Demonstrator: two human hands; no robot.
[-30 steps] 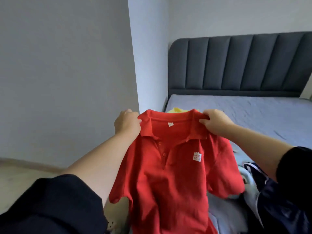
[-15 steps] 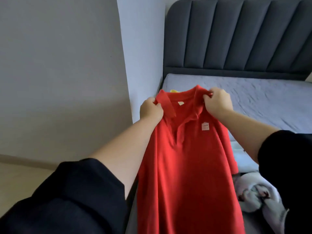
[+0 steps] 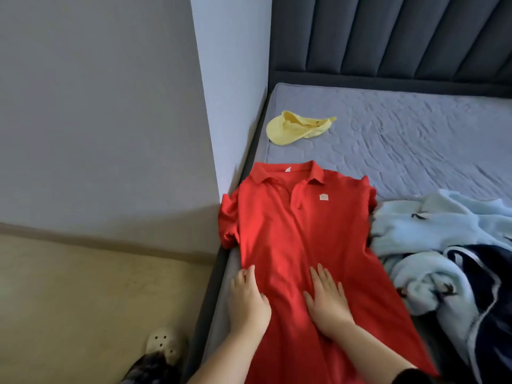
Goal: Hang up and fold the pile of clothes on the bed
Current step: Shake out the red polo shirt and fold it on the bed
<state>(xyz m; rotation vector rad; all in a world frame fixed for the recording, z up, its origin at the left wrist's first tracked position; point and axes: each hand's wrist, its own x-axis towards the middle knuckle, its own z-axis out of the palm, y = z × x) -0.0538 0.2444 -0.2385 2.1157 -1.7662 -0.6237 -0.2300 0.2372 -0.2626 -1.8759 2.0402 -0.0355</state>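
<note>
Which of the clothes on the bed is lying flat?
The red polo shirt, spread out flat; the light blue garment and navy garment beside it lie crumpled.

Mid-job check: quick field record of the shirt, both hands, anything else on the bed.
shirt: red polo shirt spread front up on the bed, unfolded
left hand: flat at the shirt's left edge
right hand: flat on the shirt's lower middle
others: yellow cap beyond the collar; light blue garment and navy garment heaped to its right
</note>
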